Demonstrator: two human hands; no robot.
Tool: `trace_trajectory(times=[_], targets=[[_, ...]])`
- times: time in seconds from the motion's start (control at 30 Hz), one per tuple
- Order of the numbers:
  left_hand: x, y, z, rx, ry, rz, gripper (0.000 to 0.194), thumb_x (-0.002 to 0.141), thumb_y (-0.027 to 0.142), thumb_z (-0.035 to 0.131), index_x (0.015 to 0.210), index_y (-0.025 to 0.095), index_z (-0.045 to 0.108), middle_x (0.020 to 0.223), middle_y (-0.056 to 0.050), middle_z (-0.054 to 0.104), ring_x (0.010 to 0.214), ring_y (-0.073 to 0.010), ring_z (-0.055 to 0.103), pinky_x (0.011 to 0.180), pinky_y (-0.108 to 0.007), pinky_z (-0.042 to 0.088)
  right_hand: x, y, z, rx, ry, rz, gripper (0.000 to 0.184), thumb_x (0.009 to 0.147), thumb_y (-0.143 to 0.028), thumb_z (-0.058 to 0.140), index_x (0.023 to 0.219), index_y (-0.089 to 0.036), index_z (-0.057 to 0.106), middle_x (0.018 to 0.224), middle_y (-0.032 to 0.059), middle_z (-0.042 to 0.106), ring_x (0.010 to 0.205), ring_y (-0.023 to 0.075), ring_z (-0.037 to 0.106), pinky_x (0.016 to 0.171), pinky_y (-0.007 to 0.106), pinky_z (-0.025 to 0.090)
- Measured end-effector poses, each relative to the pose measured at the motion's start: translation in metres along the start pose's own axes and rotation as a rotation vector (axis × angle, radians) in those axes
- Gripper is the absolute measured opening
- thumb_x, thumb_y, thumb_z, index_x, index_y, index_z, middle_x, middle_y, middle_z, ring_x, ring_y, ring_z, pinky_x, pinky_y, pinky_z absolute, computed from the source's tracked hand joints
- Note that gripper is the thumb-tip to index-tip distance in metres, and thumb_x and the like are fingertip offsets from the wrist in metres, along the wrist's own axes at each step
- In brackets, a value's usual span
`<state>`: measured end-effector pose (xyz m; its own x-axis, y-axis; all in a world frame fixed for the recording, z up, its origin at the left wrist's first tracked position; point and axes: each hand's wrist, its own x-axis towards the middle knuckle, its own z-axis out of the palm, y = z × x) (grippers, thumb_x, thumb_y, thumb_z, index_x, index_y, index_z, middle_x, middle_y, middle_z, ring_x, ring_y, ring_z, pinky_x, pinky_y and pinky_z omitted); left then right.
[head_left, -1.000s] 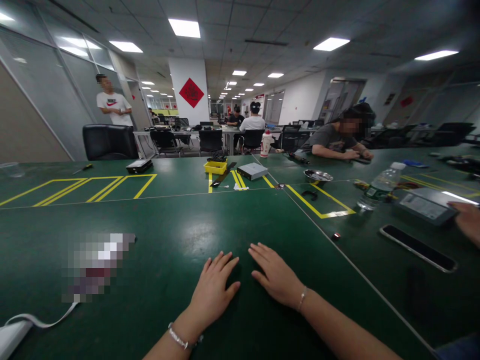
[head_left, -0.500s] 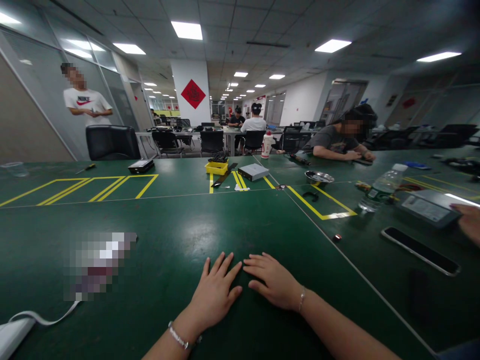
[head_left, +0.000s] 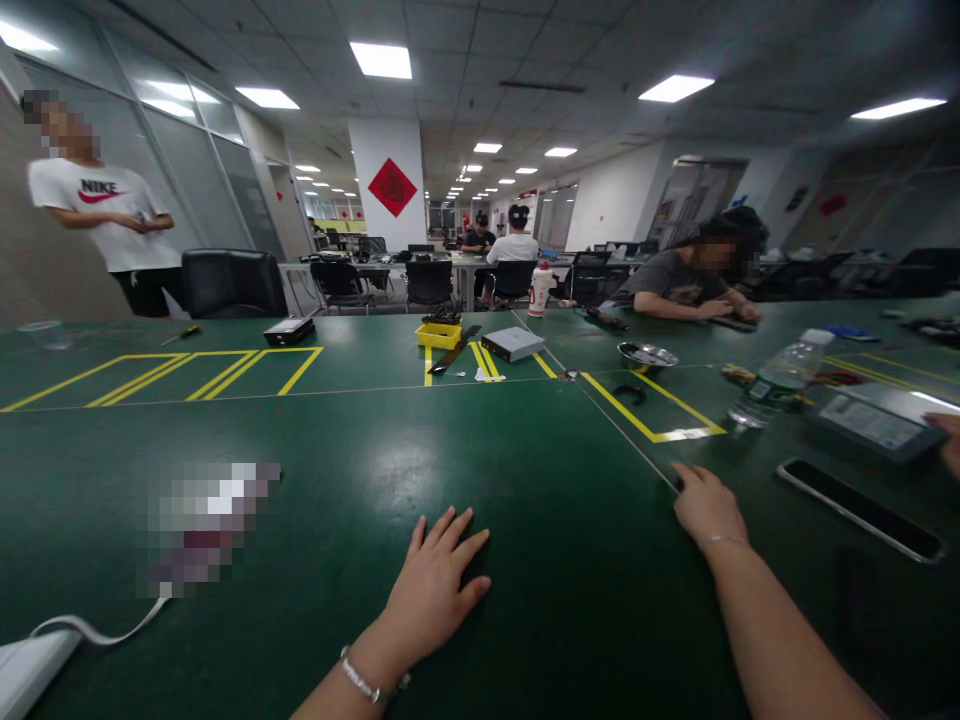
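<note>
Two hands on the green table point(head_left: 322, 440): well apart; the table lies directly under both.
Left hand point(head_left: 433, 595): palm down near the front middle, fingers spread, holding nothing visible, bracelet point(head_left: 360, 675) at the wrist.
Right hand point(head_left: 711, 508): back upward, fingers curled down at the pale seam point(head_left: 630, 440); their undersides are hidden, so I cannot tell whether they grip anything.
Phone point(head_left: 859, 510): flat, dark screen up, near the right hand on its right side, apart from it.
Yellow tape outline point(head_left: 619, 408): beyond the right hand, with a black curved piece point(head_left: 637, 391) inside and a shiny metal dish point(head_left: 656, 364) at its far end.
Clear bottle point(head_left: 784, 380): white-capped, between that outline and a grey metal box point(head_left: 870, 420).
Co-worker's hand point(head_left: 951, 435): partly in view beside the box, at the right edge.
Yellow tray point(head_left: 439, 338): farther back, holding dark cable point(head_left: 441, 316), left of a slim grey box point(head_left: 514, 344).
Pixelated item point(head_left: 214, 525): left of the left hand, well apart, joined to a white strap point(head_left: 97, 638).
Person in grey point(head_left: 675, 280): leaning on the table's far side.
</note>
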<state>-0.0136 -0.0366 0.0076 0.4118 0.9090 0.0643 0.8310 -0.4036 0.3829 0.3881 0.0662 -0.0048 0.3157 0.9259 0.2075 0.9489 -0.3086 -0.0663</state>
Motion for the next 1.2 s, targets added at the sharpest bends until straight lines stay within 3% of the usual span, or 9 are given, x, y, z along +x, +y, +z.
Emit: trace_trajectory(times=[0.1,0.33,0.47,0.8,0.9,1.0,1.1,1.2], targets=[[-0.001,0.000,-0.001,-0.017,-0.005,0.000,0.050,0.081,0.042,0.044,0.129,0.036,0.032,0.141,-0.001,0.027,0.130,-0.0271,0.017,0.102,-0.057,0.011,0.000,-0.001,-0.001,0.005,-0.040,-0.022,0.045,0.073,-0.013,0.035,0.112,-0.015,0.058,0.117,0.0154,0.051,0.097,0.0288,0.052,0.079,0.039,0.043],[-0.001,-0.001,-0.001,-0.028,0.003,0.000,0.049,0.081,0.041,0.045,0.128,0.036,0.032,0.141,0.000,0.028,0.130,-0.0265,0.018,0.103,-0.056,0.012,-0.002,-0.004,-0.004,0.082,0.006,0.031,0.039,0.078,-0.023,0.032,0.104,-0.014,0.061,0.104,0.0164,0.055,0.091,0.0276,0.053,0.074,0.038,0.043],[-0.001,-0.001,-0.001,-0.031,0.011,0.002,0.049,0.080,0.040,0.047,0.127,0.035,0.034,0.141,-0.001,0.029,0.130,-0.0268,0.019,0.103,-0.056,0.012,-0.001,-0.004,-0.002,0.110,0.031,0.026,0.039,0.082,-0.029,0.029,0.103,-0.016,0.059,0.100,0.0159,0.056,0.088,0.0271,0.053,0.073,0.039,0.042],[-0.001,0.000,-0.002,-0.044,0.019,-0.005,0.047,0.080,0.040,0.047,0.126,0.035,0.037,0.139,-0.001,0.031,0.129,-0.0259,0.021,0.103,-0.055,0.012,-0.003,-0.020,-0.016,0.140,0.040,0.028,0.037,0.084,-0.027,0.024,0.106,-0.013,0.051,0.092,0.0137,0.059,0.084,0.0256,0.056,0.072,0.037,0.042],[0.001,0.001,-0.002,-0.082,0.046,-0.043,0.037,0.080,0.037,0.046,0.117,0.032,0.047,0.133,-0.001,0.041,0.127,-0.0242,0.027,0.103,-0.053,0.012,-0.013,-0.040,-0.020,0.250,0.124,-0.125,0.029,0.083,-0.027,0.032,0.099,-0.014,0.052,0.095,0.0125,0.057,0.089,0.0240,0.054,0.076,0.036,0.043],[0.003,0.003,-0.003,-0.157,0.101,-0.098,0.028,0.082,0.036,0.044,0.107,0.030,0.054,0.120,0.000,0.054,0.120,-0.0218,0.039,0.103,-0.052,0.014,-0.043,-0.082,-0.030,0.422,0.146,-0.411,0.020,0.079,-0.023,0.040,0.094,-0.018,0.052,0.096,0.0098,0.055,0.090,0.0212,0.053,0.079,0.036,0.044],[0.005,0.007,-0.004,-0.265,0.170,-0.154,0.027,0.082,0.038,0.043,0.104,0.027,0.056,0.103,-0.001,0.063,0.103,-0.0201,0.052,0.098,-0.046,0.028,-0.088,-0.136,-0.041,0.575,0.084,-0.703,0.021,0.076,-0.014,0.042,0.093,-0.019,0.051,0.096,0.0075,0.055,0.090,0.0197,0.052,0.081,0.037,0.045],[0.006,0.012,-0.004,-0.424,0.182,-0.166,0.029,0.083,0.038,0.041,0.103,0.024,0.056,0.093,-0.002,0.064,0.089,-0.0187,0.057,0.083,-0.035,0.042,-0.131,-0.180,-0.048,0.665,0.038,-0.881,0.027,0.074,-0.008,0.042,0.096,-0.019,0.052,0.095,0.0063,0.057,0.090,0.0186,0.053,0.081,0.035,0.046]])
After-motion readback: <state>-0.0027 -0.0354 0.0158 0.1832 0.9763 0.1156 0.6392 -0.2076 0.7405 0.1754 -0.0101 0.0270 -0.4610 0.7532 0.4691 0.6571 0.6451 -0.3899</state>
